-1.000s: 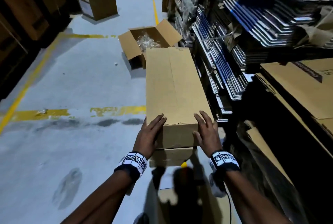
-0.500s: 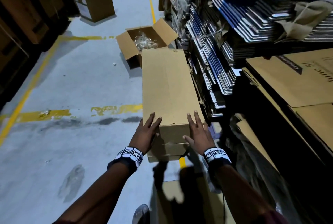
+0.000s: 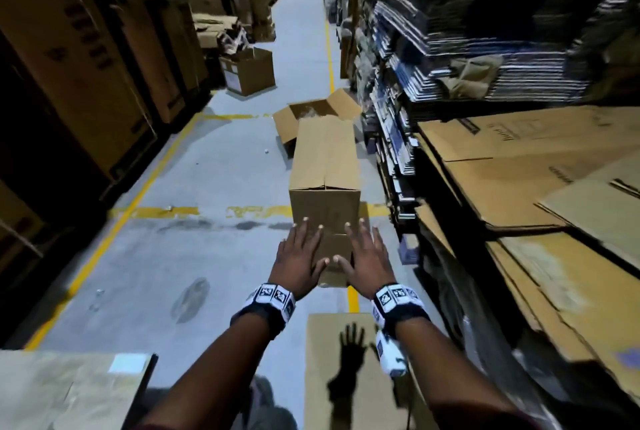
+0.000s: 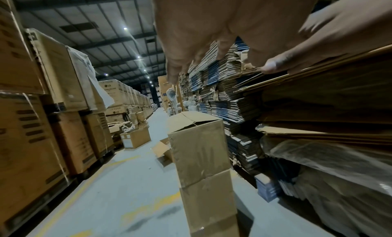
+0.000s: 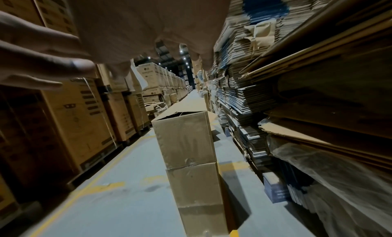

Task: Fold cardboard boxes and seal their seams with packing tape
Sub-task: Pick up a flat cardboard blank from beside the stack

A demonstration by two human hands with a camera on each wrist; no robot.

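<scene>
Two long plain brown boxes (image 3: 325,166) stacked, top seam untaped; both hands' fingers (image 3: 304,232) spread, holding nothing.

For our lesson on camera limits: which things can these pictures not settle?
- Stack's base: head view, hidden by the left hand and right hand.
- Open box's contents: stack blocks them.
- Tape on the seam: too dim everywhere.
- Whether palms touch cardboard: wrist views blurred.

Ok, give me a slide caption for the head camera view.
Both open hands, left hand and right hand, reach toward stacked cardboard boxes in a warehouse aisle.
</scene>
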